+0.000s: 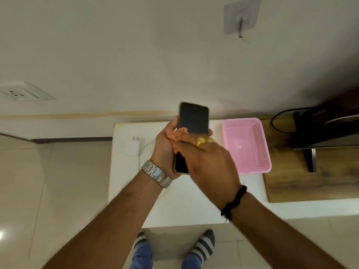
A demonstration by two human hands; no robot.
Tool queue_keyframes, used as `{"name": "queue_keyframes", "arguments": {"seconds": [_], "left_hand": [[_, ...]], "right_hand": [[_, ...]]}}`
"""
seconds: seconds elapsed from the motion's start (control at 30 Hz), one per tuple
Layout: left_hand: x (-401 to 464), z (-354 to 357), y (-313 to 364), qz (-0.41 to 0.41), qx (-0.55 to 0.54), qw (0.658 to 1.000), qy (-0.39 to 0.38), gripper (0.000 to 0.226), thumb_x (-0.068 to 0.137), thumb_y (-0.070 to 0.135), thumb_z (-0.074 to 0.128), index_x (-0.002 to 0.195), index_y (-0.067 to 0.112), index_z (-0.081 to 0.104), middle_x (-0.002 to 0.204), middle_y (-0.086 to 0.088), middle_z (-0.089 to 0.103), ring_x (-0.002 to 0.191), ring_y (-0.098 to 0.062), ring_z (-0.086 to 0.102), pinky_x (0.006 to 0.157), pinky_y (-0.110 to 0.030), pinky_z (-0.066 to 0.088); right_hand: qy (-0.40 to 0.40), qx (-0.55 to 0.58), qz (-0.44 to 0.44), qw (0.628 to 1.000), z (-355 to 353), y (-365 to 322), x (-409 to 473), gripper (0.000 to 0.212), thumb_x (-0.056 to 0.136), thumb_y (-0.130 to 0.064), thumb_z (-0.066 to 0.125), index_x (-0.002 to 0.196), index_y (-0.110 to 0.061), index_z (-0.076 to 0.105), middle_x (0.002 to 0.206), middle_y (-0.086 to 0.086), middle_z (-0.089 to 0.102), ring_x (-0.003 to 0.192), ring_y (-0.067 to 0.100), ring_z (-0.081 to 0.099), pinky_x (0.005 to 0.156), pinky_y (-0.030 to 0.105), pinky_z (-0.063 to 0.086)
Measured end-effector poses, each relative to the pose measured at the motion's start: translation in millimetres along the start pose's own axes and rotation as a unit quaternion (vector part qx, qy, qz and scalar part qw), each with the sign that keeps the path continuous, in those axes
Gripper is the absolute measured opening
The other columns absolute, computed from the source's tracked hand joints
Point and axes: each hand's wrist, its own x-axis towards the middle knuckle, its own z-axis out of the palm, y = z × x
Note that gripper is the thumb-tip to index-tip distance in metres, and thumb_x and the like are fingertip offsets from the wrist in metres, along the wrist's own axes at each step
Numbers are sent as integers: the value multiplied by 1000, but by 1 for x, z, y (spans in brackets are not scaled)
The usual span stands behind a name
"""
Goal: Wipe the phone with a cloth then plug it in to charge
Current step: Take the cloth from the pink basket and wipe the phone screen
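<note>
Above the white table (186, 200), the left hand (165, 150) grips the phone (193, 119) while the right hand (209, 162) presses the orange cloth (177, 133) on its screen, so step 1, the wiping, looks underway, with the charger (134, 146) unplugged at left.

- Pink perforated plastic basket (246, 144) on white worktop (186, 202), right side.
- Clear adhesive wall hook (240, 20) high on wall.
- Wooden board (303, 183) beside basket.

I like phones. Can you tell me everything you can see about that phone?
The phone is a dark slab with a blank black screen and a pale case rim. The left hand holds it up over the white table, top end toward the wall. The right hand presses an orange cloth across its middle.
</note>
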Motion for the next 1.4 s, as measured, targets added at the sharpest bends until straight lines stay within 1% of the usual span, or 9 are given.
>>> {"name": "queue_keyframes", "arguments": {"seconds": [0.17,0.3,0.37,0.5,0.73,0.93,1.13,1.3,1.4], "left_hand": [[-2,3,-5,-23,8,997,-73,47,96,54,49,103,18,79,98,-8,78,87,-26,75,80,-36,61],[-1,5,12,28,10,999,-35,66,98,56,46,147,13,52,139,-19,58,117,-33,60,106,-43,43],[-3,2,12,22,30,999,-37,67,98,60,44,139,10,60,127,-19,65,110,-32,64,100,-44,46],[-4,1,5,12,21,998,-60,43,98,54,51,111,22,76,101,-6,77,90,-27,73,81,-38,58],[0,10,18,18,36,999,-19,57,93,55,55,128,11,64,133,-18,55,120,-34,53,119,-47,33],[-1,12,10,21,34,998,-50,50,103,55,41,111,21,78,107,-7,76,95,-29,71,81,-43,59],[-5,8,12,23,26,999,-38,68,103,60,35,131,7,67,115,-20,74,100,-33,74,83,-42,61],[-7,13,3,10,23,998,-56,54,104,57,36,132,19,61,113,-12,73,92,-34,72,77,-55,60],[-4,12,14,34,13,998,-48,61,105,57,33,126,14,71,113,-14,75,97,-31,74,82,-45,61]], "right_hand": [[91,21,66,993,-25,28,56,47,94,-30,37,123,-23,73,127,0,71,115,25,66,91,37,55],[4,-16,37,999,-5,0,21,34,93,-14,59,125,-19,69,117,5,73,103,26,70,79,34,57],[-13,-15,-17,1000,-7,-1,3,37,90,-14,71,126,-18,69,117,5,73,98,27,72,77,37,63],[62,10,33,997,-30,28,47,39,99,-33,45,127,-24,71,131,-2,69,116,25,65,92,39,56],[10,-34,-32,999,-13,5,8,39,88,-14,74,126,-21,69,124,1,71,104,26,69,79,39,62],[59,-34,55,996,-32,40,53,34,98,-23,57,130,-18,68,134,6,67,121,29,62,98,41,53],[-25,-51,-17,998,-25,14,-9,41,90,-18,73,131,-19,67,127,5,71,109,29,70,84,38,61],[37,-43,59,997,-43,46,46,57,96,-40,28,134,-21,65,136,5,66,125,28,60,100,42,51],[-14,-55,45,997,-29,22,14,37,96,-18,54,131,-20,67,123,8,71,111,30,68,86,42,60]]}}
